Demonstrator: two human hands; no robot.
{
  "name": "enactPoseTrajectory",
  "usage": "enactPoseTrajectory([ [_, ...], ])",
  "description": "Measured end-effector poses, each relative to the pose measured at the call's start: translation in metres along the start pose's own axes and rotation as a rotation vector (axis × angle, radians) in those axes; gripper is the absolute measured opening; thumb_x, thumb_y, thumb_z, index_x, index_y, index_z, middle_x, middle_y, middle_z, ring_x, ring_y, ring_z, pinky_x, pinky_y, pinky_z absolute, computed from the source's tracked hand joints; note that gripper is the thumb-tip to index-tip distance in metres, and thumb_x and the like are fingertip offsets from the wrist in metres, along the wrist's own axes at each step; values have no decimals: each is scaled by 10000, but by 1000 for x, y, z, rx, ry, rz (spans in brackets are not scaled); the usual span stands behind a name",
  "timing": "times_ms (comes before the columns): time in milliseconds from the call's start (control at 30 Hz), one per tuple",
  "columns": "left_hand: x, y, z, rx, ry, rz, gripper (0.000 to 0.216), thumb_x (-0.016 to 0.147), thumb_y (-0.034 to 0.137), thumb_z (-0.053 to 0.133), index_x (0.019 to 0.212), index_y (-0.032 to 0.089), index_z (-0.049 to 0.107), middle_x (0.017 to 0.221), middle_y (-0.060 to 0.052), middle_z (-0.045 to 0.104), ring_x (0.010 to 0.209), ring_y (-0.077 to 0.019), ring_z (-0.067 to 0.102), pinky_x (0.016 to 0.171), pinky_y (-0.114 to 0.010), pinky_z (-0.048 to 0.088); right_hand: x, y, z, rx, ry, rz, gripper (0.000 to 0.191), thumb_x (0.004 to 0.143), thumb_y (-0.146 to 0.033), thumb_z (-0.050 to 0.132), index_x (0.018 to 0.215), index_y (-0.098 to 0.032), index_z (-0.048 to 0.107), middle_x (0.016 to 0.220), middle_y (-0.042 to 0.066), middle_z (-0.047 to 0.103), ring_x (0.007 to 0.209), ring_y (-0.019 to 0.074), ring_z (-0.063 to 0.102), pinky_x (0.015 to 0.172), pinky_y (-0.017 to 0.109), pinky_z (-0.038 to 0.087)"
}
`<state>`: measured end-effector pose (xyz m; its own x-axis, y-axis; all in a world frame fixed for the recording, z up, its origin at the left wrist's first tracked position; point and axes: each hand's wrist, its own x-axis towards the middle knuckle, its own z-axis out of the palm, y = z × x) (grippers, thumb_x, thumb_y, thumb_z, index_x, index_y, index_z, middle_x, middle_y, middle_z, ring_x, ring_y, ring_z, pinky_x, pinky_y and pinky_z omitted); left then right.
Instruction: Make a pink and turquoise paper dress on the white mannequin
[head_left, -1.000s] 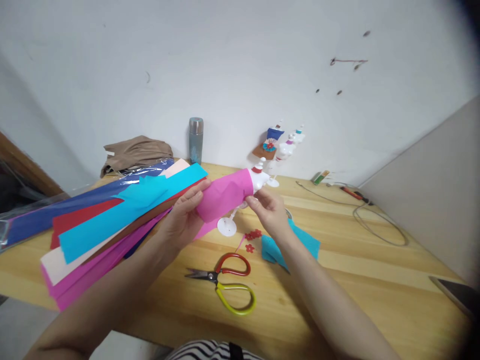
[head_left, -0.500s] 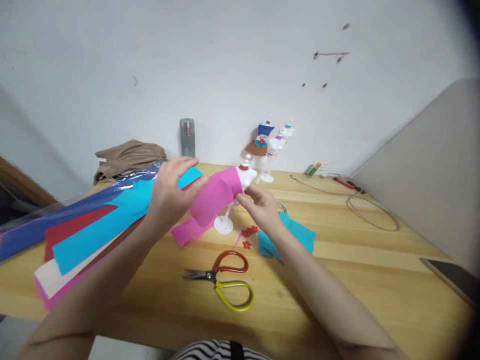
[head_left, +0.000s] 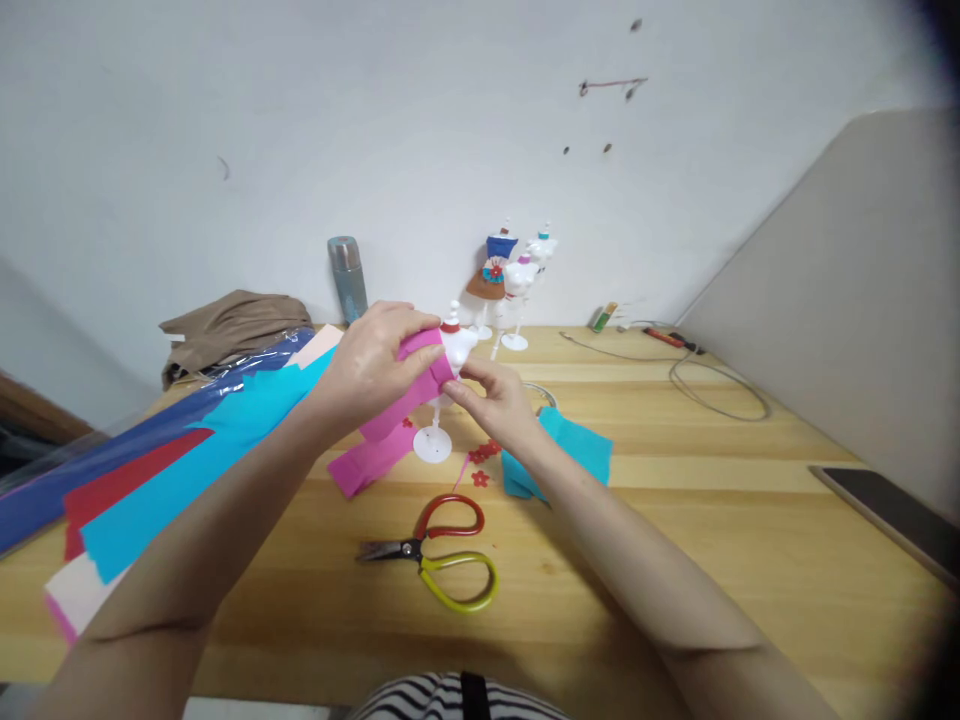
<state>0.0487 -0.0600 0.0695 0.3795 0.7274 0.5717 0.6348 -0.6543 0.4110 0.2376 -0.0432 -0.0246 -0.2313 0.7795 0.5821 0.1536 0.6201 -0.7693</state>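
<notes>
On the far left of the wooden table (head_left: 712, 480), blue sheets (head_left: 45, 510) lie in shiny clear plastic, with a brown cloth (head_left: 240, 325) heaped behind them. Next come a red strip (head_left: 127, 475), bright blue strips (head_left: 150, 520) and a pale strip (head_left: 82, 595), all piled up. A gray flask (head_left: 347, 280) stands by the wall. The left hand (head_left: 379, 365) holds the pink sheet (head_left: 405, 408), thumb in front and fingers along the top. This pink sheet is up off the table, against the side of a small white doll body (head_left: 456, 347) with a red neck. Another pink piece (head_left: 367, 463) lies below. The scissors (head_left: 407, 549), one handle red and one yellow, lie nearer the person, blades to the left. The right hand (head_left: 499, 400) is close to the left one and pinches the pink sheet's edge by the doll's chest. Little red flowers (head_left: 480, 480) lie under that hand. Behind stand a dressed doll body (head_left: 486, 284) and two white ones (head_left: 520, 272). Further right are a blue-green cloth (head_left: 581, 450), a gray wire (head_left: 739, 412) and a dark flat thing (head_left: 885, 510).
</notes>
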Motion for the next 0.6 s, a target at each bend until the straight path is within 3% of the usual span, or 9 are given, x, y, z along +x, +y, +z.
enactPoseTrajectory([
  [267,4,-4,-6,-31,-2,-77,298,828,363,654,1066,250,792,1138,-52,772,1127,-274,677,1050,-418,505,4,-7,-15,-50,-41,2,408,801,-350,796,1198,-275,741,1266,65,755,1181,286,681,1049,491,509],
  [600,4,-2,-9,-51,17,-110,254,775,325,695,991,237,795,1144,-61,776,1126,-282,690,1059,-429,503,2,-13,-17,-114,24,4,212,823,-379,782,970,-229,752,1043,70,779,1007,263,716,939,445,533],
])
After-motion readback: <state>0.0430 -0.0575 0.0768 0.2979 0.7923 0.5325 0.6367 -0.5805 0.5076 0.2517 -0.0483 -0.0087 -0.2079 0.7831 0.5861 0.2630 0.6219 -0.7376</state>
